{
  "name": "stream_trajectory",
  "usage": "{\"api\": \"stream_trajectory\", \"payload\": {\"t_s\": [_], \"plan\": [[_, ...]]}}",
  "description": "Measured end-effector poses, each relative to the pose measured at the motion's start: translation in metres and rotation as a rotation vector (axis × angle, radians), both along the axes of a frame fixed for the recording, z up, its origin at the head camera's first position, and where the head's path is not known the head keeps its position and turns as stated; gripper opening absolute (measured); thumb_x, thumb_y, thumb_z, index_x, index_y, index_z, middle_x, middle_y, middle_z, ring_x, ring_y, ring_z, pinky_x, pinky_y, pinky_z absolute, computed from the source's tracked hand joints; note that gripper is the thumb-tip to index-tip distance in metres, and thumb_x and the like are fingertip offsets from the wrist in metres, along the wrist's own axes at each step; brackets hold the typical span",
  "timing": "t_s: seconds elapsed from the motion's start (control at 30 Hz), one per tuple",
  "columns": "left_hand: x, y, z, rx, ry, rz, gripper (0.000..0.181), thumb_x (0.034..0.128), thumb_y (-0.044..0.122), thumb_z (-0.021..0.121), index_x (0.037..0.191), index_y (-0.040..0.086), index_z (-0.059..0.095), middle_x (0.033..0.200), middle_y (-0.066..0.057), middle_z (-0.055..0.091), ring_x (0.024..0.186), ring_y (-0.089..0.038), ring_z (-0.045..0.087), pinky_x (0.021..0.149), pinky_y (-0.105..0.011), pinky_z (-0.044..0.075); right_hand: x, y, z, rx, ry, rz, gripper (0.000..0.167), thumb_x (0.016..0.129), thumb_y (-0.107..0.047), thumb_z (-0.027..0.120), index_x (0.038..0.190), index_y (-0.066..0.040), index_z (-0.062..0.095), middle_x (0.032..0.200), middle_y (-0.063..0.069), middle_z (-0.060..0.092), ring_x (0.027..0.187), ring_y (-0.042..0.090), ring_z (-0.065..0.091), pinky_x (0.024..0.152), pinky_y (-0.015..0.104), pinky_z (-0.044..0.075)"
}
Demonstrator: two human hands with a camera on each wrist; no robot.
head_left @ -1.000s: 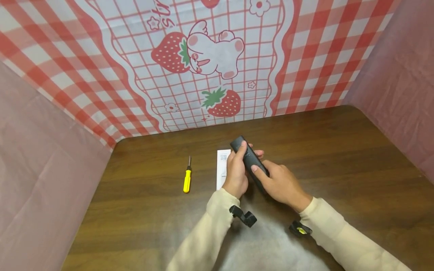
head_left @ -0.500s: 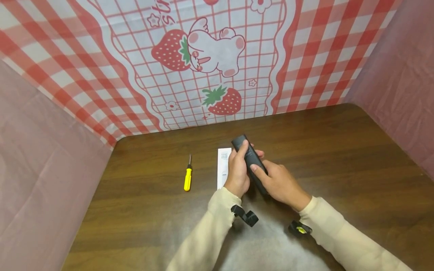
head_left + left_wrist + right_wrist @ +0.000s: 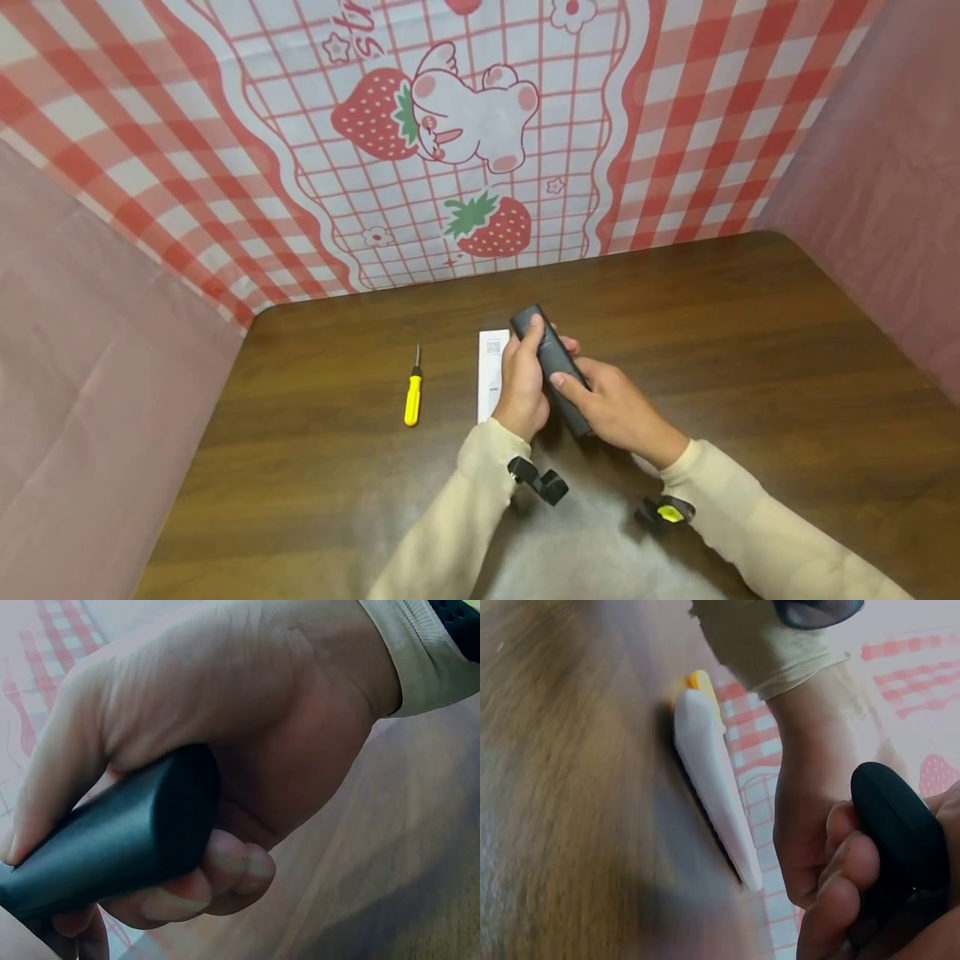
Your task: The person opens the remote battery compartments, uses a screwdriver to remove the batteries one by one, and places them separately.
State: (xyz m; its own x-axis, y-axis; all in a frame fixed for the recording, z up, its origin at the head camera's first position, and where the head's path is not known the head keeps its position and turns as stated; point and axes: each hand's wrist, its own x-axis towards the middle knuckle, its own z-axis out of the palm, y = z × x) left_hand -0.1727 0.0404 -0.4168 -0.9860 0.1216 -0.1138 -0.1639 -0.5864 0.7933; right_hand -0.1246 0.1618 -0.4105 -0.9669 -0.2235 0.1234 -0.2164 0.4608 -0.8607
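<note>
A black bar-shaped remote control [image 3: 557,357] is tilted above the table in both hands; no buttons show on its upper face. My left hand [image 3: 522,385] grips its far part, thumb on top and fingers underneath. Closer to me, my right hand [image 3: 624,408] holds it, with its thumb lying on the upper face. In the left wrist view the smooth, blunt end of the remote control [image 3: 112,840] rests in the curled fingers. The right wrist view shows its rounded end [image 3: 900,825] between fingers and palm.
Left of the hands lies a long white piece [image 3: 489,358] with a printed QR code, partly covered by the left hand. Farther left is a yellow-handled screwdriver [image 3: 413,400]. Behind the brown wooden table [image 3: 315,467] hangs a red-and-white strawberry cloth [image 3: 495,225].
The right thumb has slid slightly along the remote control, and the remote control has turned a little. Both hands keep holding it; the screwdriver and white piece stay put.
</note>
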Motion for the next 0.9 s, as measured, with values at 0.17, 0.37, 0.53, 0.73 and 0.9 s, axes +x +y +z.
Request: {"api": "stream_trajectory", "payload": {"t_s": [0.17, 0.37, 0.53, 0.73, 0.9], "plan": [[0.0006, 0.0000, -0.0009, 0.004, -0.007, -0.006, 0.036, 0.1052, 0.034, 0.049, 0.113, -0.001, 0.051, 0.077, -0.009, 0.068, 0.078, -0.021, 0.068, 0.078, -0.033, 0.053, 0.0023, -0.0010, 0.0000, -0.078, -0.060, 0.016, 0.035, 0.103, -0.026, 0.058, 0.117, 0.005, 0.062, 0.091, 0.011, 0.065, 0.073, 0.020, 0.060, 0.063, 0.031, 0.050], [-0.0017, 0.0010, -0.0001, -0.023, 0.014, 0.007, 0.032, 0.1058, 0.035, 0.048, 0.108, 0.003, 0.052, 0.078, -0.009, 0.068, 0.080, -0.022, 0.069, 0.077, -0.033, 0.054, 0.0010, -0.0004, 0.0023, -0.151, -0.100, 0.030, 0.034, 0.103, -0.022, 0.058, 0.119, 0.007, 0.061, 0.097, 0.013, 0.066, 0.080, 0.020, 0.061, 0.068, 0.029, 0.051], [-0.0030, 0.0020, 0.0004, -0.077, 0.022, 0.014, 0.033, 0.1061, 0.036, 0.048, 0.109, 0.004, 0.054, 0.079, -0.009, 0.069, 0.083, -0.024, 0.069, 0.079, -0.033, 0.054, 0.0011, 0.0015, 0.0044, -0.196, -0.123, 0.037, 0.033, 0.102, -0.018, 0.058, 0.121, 0.009, 0.059, 0.097, 0.014, 0.065, 0.080, 0.020, 0.061, 0.068, 0.028, 0.051], [-0.0029, 0.0028, -0.0001, -0.084, 0.009, 0.008, 0.040, 0.1060, 0.037, 0.048, 0.115, -0.002, 0.053, 0.080, -0.007, 0.068, 0.081, -0.021, 0.069, 0.079, -0.032, 0.053, 0.0028, 0.0007, 0.0051, -0.205, -0.176, 0.051, 0.034, 0.103, -0.020, 0.057, 0.121, 0.009, 0.057, 0.087, 0.011, 0.062, 0.069, 0.019, 0.058, 0.059, 0.029, 0.049], [-0.0016, 0.0027, -0.0015, -0.072, -0.002, -0.003, 0.035, 0.1061, 0.035, 0.048, 0.113, 0.001, 0.052, 0.079, -0.007, 0.068, 0.079, -0.020, 0.068, 0.079, -0.032, 0.051, 0.0023, -0.0009, 0.0044, -0.203, -0.296, 0.031, 0.038, 0.104, -0.026, 0.053, 0.121, 0.007, 0.056, 0.079, 0.010, 0.058, 0.061, 0.020, 0.053, 0.051, 0.033, 0.046]]}}
